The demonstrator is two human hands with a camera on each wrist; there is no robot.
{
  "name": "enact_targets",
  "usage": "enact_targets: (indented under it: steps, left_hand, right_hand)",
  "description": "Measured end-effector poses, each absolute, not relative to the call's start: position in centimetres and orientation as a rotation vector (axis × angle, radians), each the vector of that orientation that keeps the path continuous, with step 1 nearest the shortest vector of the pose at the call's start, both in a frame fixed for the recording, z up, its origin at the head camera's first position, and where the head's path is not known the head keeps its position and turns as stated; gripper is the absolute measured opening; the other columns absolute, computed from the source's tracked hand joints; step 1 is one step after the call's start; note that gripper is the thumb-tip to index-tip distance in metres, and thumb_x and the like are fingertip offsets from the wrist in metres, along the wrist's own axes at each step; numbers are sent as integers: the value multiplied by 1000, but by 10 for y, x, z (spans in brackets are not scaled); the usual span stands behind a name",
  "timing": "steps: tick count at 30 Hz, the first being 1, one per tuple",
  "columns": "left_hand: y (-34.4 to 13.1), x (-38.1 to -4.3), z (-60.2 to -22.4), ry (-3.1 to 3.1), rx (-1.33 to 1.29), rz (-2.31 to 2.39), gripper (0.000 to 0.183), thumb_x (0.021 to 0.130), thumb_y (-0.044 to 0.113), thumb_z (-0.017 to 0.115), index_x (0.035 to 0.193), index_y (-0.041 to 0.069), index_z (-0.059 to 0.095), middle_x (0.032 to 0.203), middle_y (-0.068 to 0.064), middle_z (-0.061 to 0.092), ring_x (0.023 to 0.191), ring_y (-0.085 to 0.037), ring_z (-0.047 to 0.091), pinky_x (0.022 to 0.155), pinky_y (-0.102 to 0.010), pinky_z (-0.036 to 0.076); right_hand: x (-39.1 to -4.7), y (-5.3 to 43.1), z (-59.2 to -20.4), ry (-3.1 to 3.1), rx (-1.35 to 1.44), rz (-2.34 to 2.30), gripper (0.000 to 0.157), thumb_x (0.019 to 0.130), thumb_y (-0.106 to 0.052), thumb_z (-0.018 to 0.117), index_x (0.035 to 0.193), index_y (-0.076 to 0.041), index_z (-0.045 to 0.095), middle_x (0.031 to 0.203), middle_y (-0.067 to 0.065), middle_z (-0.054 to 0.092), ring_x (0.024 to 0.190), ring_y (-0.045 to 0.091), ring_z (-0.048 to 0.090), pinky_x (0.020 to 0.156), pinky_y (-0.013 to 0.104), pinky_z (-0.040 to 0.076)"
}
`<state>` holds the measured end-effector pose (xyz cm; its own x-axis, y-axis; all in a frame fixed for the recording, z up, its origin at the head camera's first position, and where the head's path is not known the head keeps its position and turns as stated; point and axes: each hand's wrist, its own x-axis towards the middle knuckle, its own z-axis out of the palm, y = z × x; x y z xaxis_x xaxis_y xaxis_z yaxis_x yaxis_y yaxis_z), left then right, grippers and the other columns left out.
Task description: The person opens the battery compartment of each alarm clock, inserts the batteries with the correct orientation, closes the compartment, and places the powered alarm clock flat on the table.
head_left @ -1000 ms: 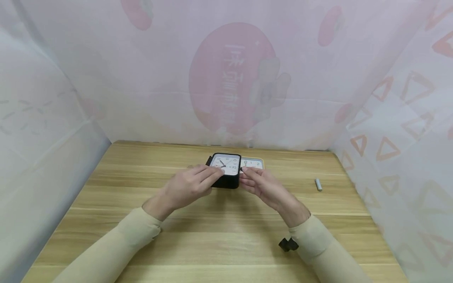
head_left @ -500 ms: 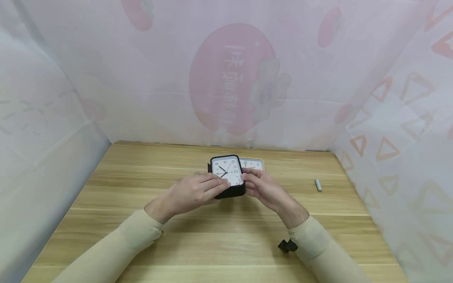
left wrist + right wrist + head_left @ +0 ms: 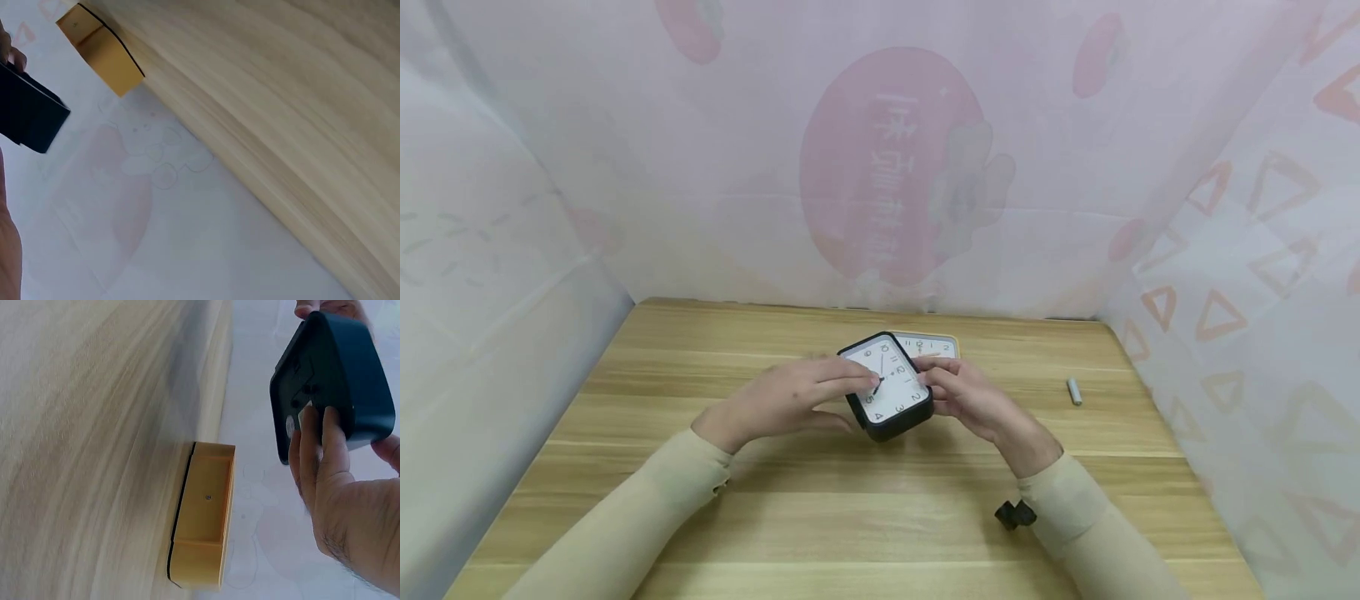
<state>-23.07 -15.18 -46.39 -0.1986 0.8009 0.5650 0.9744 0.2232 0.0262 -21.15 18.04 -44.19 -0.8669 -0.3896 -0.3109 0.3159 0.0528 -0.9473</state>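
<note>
Over the table, a black square clock (image 3: 901, 398) with a white dial is tilted, its face toward the head camera. My right hand (image 3: 973, 404) grips its right side, thumb at the front rim and fingers spread across the black back (image 3: 299, 381). A pale sliver (image 3: 305, 414) shows by those fingertips in the right wrist view. At the other side, my left hand (image 3: 797, 396) lays its extended fingers over the dial, with the thumb apart below. Behind lies a yellow-rimmed clock (image 3: 936, 346), partly covered by the black one.
A small grey cylinder (image 3: 1074, 392), like a battery, lies on the wooden table (image 3: 865, 517) at the right. Printed cloth walls (image 3: 737, 167) enclose the back and sides. A black strap piece (image 3: 1015, 515) sticks out by the right sleeve.
The black clock has come toward me and rotated, so its 12 points more toward the upper right. My left hand has loosened from its lower left edge; the right keeps its grip.
</note>
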Motion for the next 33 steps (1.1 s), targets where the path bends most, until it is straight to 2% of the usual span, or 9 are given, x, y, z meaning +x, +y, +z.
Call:
enact_targets:
  steps: [5, 10, 15, 19, 26, 30, 33]
  left_hand:
    - [-162, -236, -462, -2192, -1608, -558, 89, 83, 32, 110, 161, 13, 70, 158, -6, 77, 143, -27, 76, 118, -45, 68]
    - [-167, -239, -460, -2352, -1603, -542, 95, 89, 37, 106, 170, 15, 62, 174, -7, 66, 158, -29, 68, 128, -49, 61]
    - [-166, -239, -461, -2525, -1634, -583, 109, 89, 41, 106, 180, 22, 50, 187, 1, 50, 172, -26, 53, 138, -50, 52]
    - [-162, -234, -463, -2619, -1674, -612, 116, 88, 43, 105, 184, 26, 42, 192, 3, 42, 176, -25, 46, 140, -52, 48]
    - [-157, -229, -466, -2653, -1683, -700, 113, 83, 28, 103, 182, 23, 47, 188, -7, 47, 172, -31, 49, 136, -54, 54]
    - [-159, -229, -464, -2622, -1640, -748, 113, 80, 22, 105, 179, 16, 51, 184, -13, 50, 168, -36, 53, 132, -56, 57]
    - [-162, -230, -462, -2623, -1577, -757, 112, 78, 17, 105, 178, 16, 54, 182, -12, 51, 165, -36, 55, 128, -54, 60]
  right_hand:
    - [-213, 185, -441, 1873, -85, -1802, 75, 105, -12, 62, 173, 15, 42, 138, 14, 72, 101, 9, 77, 90, 23, 68]
    - [-213, 187, -441, 1906, -163, -1686, 72, 103, -12, 64, 169, 13, 51, 145, 22, 75, 102, 13, 79, 91, 27, 69]
    - [-210, 187, -442, 1939, -234, -1580, 67, 102, -11, 67, 165, 10, 59, 147, 26, 75, 105, 15, 79, 90, 31, 70]
    - [-209, 185, -444, 1930, -282, -1536, 64, 102, -9, 68, 162, 11, 61, 142, 22, 78, 105, 14, 80, 88, 30, 70]
    - [-211, 184, -449, 1904, -351, -1520, 64, 105, -11, 65, 165, 12, 58, 142, 20, 80, 107, 13, 81, 91, 29, 70]
    - [-213, 185, -449, 1922, -407, -1541, 60, 111, -15, 63, 165, 11, 58, 152, 25, 76, 115, 12, 79, 101, 32, 69]
    - [-214, 188, -448, 1950, -412, -1561, 56, 117, -20, 63, 166, 7, 61, 159, 25, 72, 123, 12, 78, 110, 35, 67]
